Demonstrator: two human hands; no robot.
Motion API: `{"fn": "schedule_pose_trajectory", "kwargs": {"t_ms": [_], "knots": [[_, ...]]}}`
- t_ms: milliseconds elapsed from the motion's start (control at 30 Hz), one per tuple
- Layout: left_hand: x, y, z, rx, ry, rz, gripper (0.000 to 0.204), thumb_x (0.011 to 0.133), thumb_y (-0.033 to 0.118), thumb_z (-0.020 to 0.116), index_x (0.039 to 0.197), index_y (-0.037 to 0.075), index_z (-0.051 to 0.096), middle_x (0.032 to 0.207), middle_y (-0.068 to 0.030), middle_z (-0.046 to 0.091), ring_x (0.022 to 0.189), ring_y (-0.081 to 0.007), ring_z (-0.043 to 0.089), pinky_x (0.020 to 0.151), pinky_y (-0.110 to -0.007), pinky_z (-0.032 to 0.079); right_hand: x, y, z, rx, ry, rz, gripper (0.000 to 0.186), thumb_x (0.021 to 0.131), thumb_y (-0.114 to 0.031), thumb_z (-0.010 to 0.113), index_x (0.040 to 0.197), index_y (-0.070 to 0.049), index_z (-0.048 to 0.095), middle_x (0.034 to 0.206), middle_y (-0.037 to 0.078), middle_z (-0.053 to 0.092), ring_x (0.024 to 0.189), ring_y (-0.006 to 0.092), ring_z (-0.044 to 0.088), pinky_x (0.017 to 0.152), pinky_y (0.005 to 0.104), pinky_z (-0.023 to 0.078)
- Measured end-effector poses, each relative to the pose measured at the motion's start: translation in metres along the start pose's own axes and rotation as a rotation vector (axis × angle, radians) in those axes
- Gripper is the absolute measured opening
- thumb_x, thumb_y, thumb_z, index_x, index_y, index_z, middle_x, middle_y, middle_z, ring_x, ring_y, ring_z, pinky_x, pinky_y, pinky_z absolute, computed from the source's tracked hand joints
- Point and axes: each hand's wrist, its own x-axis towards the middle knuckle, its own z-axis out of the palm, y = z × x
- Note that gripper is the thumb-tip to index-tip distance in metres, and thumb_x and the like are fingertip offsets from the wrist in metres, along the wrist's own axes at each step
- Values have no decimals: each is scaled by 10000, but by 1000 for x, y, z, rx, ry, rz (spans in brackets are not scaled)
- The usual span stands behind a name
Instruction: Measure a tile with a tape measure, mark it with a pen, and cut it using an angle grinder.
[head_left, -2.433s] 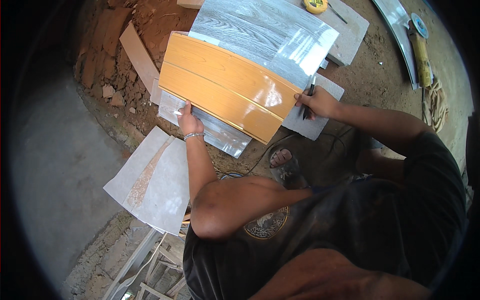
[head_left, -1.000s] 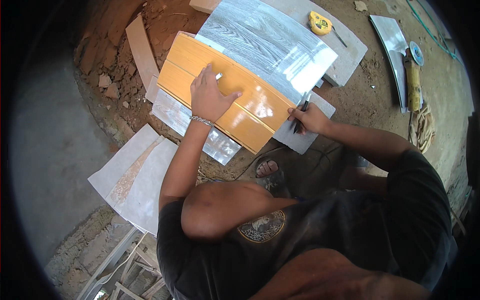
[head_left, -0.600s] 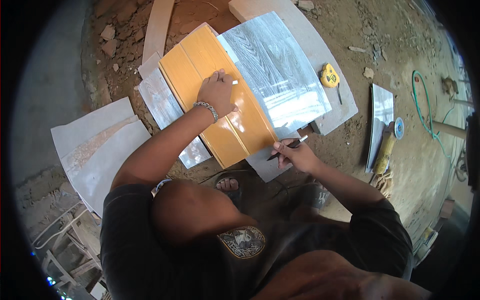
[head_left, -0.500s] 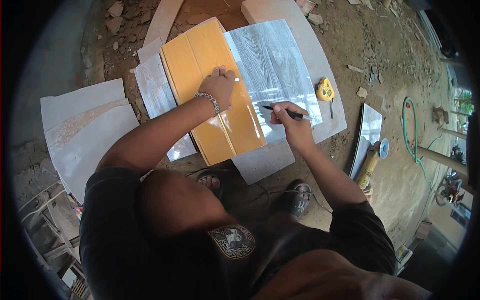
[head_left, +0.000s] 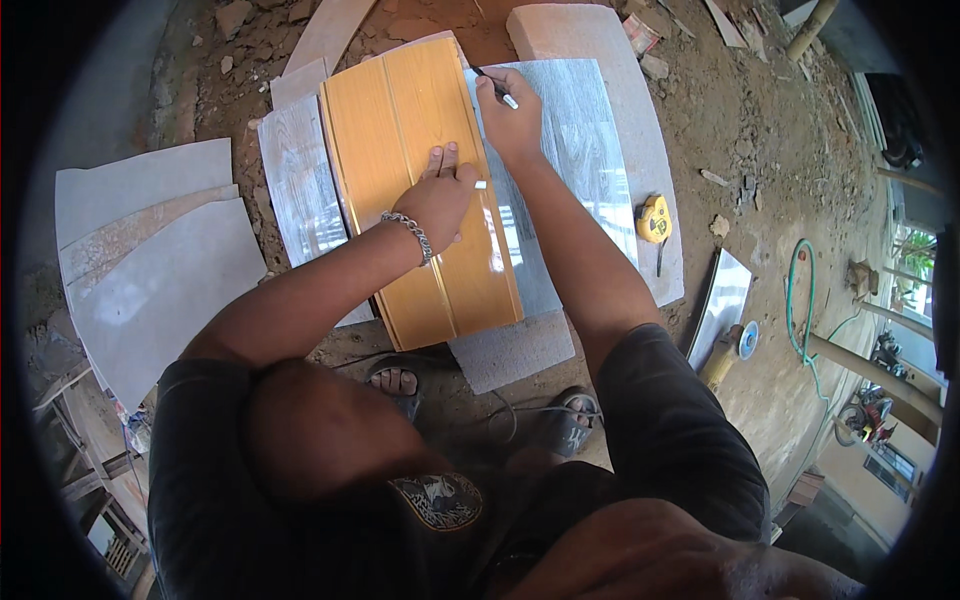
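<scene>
An orange-yellow wood-look panel (head_left: 375, 120) with lengthwise grooves lies across a glossy grey wood-grain tile (head_left: 580, 150). My left hand (head_left: 440, 205) presses down on the panel with two fingers stretched out. A small white cylinder like a pen cap (head_left: 481, 185) sticks out from that hand. Near the panel's far right corner, my right hand (head_left: 515, 118) grips a black marker with a white end (head_left: 497, 88). Its tip points to the tile along the panel's right edge. To the right lies a yellow tape measure (head_left: 653, 218).
Larger pale slabs (head_left: 655, 150) lie under the tile. Grey sheets (head_left: 170, 270) are stacked at the left. An angle grinder (head_left: 728, 358) rests by a narrow tile strip (head_left: 722, 290) at the right. A green hose (head_left: 800, 300) and rubble lie on the dirt floor; a cable runs near my feet.
My right hand has moved away from me with the marker, from beside the panel's middle to its far right corner. My left hand stays on the panel. The view has shifted slightly.
</scene>
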Motion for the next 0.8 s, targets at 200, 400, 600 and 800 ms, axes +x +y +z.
{"fn": "schedule_pose_trajectory", "kwargs": {"t_ms": [200,400,600,800], "knots": [[2,0,1,-7,-19,-26,617,741,50,836,1190,-37,423,1575,-396,164,1491,-475,203,1181,-420,380,3,1,0,-36,-48,-26,163,918,-85,659,1037,23,684,903,137,746,855,170,714,800,317,554],[2,-2,3,-27,-4,-11,645,723,60,848,1203,-37,429,1570,-404,167,1491,-479,203,1202,-423,345,6,0,-7,-81,-160,-27,160,915,-93,663,1020,27,682,899,152,742,849,183,716,793,324,551],[6,0,2,42,-18,-14,686,708,94,869,1217,-52,432,1563,-411,179,1488,-489,205,1215,-432,314,-35,-14,-44,-104,-252,-35,147,921,-87,661,1003,35,670,858,137,724,819,170,699,785,314,541],[6,4,0,57,-24,-31,730,691,118,889,1233,-52,430,1564,-407,179,1484,-499,207,1212,-437,312,-148,-33,-115,-137,-395,96,157,979,-99,650,1067,31,653,854,63,693,784,65,600,709,255,499]]}}
